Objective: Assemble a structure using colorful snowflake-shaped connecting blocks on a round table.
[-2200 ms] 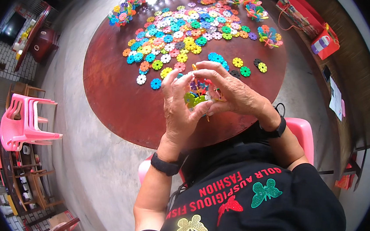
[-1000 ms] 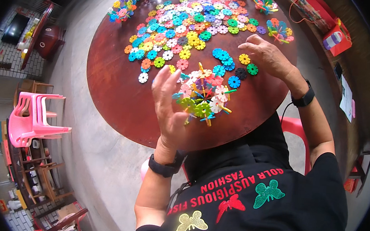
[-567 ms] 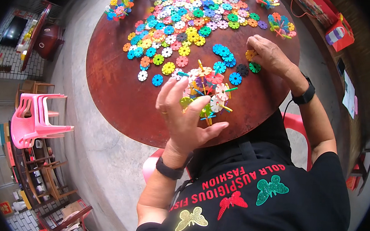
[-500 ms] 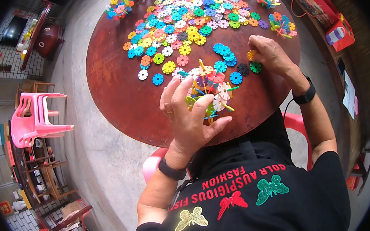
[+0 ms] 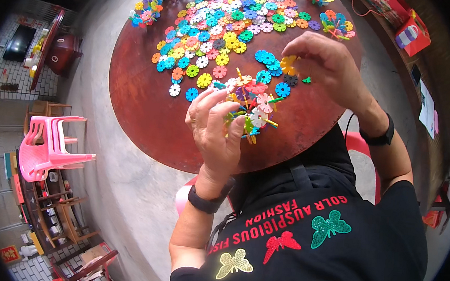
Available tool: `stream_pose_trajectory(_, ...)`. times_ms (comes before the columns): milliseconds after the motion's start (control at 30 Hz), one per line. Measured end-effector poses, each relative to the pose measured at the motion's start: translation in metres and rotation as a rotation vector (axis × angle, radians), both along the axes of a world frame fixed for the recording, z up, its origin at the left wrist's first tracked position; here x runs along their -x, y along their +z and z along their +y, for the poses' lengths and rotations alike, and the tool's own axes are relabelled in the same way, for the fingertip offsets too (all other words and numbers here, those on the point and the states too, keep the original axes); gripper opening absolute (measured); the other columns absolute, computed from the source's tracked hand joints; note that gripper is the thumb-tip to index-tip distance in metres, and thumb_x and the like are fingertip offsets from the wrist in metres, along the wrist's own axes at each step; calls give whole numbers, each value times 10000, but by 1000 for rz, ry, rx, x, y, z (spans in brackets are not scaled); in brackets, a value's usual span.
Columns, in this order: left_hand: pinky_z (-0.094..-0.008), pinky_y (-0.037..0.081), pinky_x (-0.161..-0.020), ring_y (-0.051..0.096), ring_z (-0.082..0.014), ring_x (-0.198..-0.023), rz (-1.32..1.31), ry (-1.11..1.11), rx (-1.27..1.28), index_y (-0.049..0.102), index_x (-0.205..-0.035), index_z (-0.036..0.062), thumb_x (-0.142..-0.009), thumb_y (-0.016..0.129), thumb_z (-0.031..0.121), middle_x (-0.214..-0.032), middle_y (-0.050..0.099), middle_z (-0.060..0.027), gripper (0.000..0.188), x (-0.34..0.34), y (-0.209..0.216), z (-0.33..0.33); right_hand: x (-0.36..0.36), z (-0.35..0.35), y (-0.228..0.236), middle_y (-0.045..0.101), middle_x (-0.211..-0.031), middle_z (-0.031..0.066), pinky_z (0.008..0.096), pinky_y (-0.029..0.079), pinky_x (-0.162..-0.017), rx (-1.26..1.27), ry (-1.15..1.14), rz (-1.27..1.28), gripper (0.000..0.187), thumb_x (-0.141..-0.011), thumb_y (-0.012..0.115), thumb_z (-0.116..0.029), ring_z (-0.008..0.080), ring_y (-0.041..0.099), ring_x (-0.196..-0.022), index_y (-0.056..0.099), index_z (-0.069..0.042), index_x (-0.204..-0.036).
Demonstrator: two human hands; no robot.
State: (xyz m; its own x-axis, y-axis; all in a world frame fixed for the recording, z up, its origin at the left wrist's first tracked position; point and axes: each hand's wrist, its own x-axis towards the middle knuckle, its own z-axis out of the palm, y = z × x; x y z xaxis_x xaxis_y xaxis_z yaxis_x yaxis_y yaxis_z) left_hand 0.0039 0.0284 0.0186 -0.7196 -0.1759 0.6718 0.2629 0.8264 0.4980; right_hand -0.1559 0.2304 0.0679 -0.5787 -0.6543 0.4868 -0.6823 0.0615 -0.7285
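Observation:
A ball-shaped cluster of interlocked plastic snowflake discs [image 5: 262,102] in many colours rests on the round table near its front edge. My left hand [image 5: 213,126] curls round the cluster's left side, fingers and thumb against it; some fingertips are hidden by the discs. To the right and a little farther away, my right hand [image 5: 325,63] pinches a yellow-orange snowflake disc [image 5: 289,65] above the table. Beneath and beside that hand lie a black disc [image 5: 290,80], a mostly covered green disc [image 5: 307,80] and several blue discs [image 5: 282,89].
Loose snowflake discs [image 5: 222,59] of many colours spread over the far part of the dark red table [image 5: 141,117]. Finished-looking clusters [image 5: 337,24] stand at its far right, and a taller one [image 5: 152,5] at far left. Pink plastic chairs [image 5: 42,148] are stacked on the left.
My right hand has lifted the yellow-orange disc off the table and brought it left, nearer the cluster. My left hand has shifted left around the cluster, which stays in place.

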Motion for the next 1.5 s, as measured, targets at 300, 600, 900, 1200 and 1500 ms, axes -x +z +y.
stream_pose_trajectory(300, -404, 423, -987, 568, -286, -1123, -6, 45, -16, 660, -958, 42, -914, 645, 128, -1123, 640, -118, 97, 0, 14, -1, 69, 18, -79, 573, -858, 118, 380, 495, -710, -445, -237, 203, 129, -832, 642, -29, 288, 614, -808, 565, -35, -936)
stream_pose_trajectory(600, -364, 479, -896, 627, -254, -992, -76, 131, -82, 661, -946, 29, -901, 658, 94, -1023, 669, -118, 79, -19, 52, -14, 51, 21, -62, 514, -940, 126, 432, 488, -747, -725, -74, 148, 382, -664, 729, -32, 346, 583, -899, 550, -89, -997)
stream_pose_trajectory(900, -315, 514, -682, 648, -236, -757, -303, 181, -312, 659, -936, 8, -855, 671, 4, -861, 648, -116, 82, -39, 55, 16, 53, 20, -73, 531, -928, 153, 442, 478, -794, -701, 6, 51, 294, -666, 707, -26, 359, 567, -935, 512, -22, -887)
stream_pose_trajectory(1200, -339, 515, -691, 654, -262, -763, -257, 60, -331, 667, -968, 20, -834, 696, 19, -858, 650, -121, 137, -23, 66, 22, -17, -1, 9, 632, -808, 104, 318, 496, -639, -151, 184, -123, 193, -727, 683, 54, 199, 632, -721, 610, 1, -897)
stream_pose_trajectory(1500, -338, 508, -680, 643, -268, -764, -300, -166, -385, 661, -927, 19, -798, 725, 11, -834, 659, -111, 144, -10, 75, 18, -62, -22, 21, 595, -804, 105, 375, 511, -648, 17, 114, -69, 229, -740, 736, -84, 300, 619, -735, 573, -40, -895)
